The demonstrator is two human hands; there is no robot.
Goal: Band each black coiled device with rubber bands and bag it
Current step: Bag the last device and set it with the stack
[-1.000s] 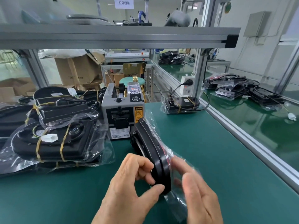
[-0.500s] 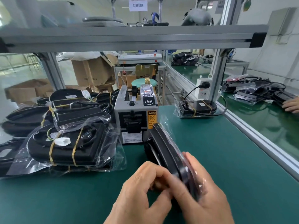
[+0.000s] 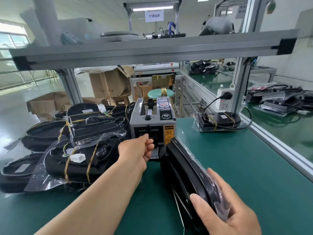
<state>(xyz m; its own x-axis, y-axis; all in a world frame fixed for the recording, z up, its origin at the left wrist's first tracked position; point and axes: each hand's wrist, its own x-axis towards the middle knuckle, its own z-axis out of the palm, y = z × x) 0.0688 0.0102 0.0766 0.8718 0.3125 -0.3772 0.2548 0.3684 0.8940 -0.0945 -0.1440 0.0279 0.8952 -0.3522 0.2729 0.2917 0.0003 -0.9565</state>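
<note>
A black coiled device point(image 3: 185, 168) stands on edge on the green table point(image 3: 240, 168), inside a clear plastic bag point(image 3: 220, 206). My right hand point(image 3: 227, 212) grips its near end, thumb on the left face and fingers round the bagged right side. My left hand point(image 3: 136, 150) reaches forward to the front slot of the grey tape dispenser point(image 3: 152, 119), fingers curled at the outlet. Its fingertips are hidden, so I cannot tell if it holds tape.
A pile of banded, bagged black devices point(image 3: 79, 160) fills the left of the table. Another bagged device point(image 3: 218, 120) lies at the back right beside a white power socket point(image 3: 224, 99). An aluminium rail point(image 3: 279, 150) borders the right edge, and a shelf beam point(image 3: 152, 50) runs overhead.
My left hand has let go of the bagged device and moved forward to the tape dispenser. My right hand alone now holds the device upright.
</note>
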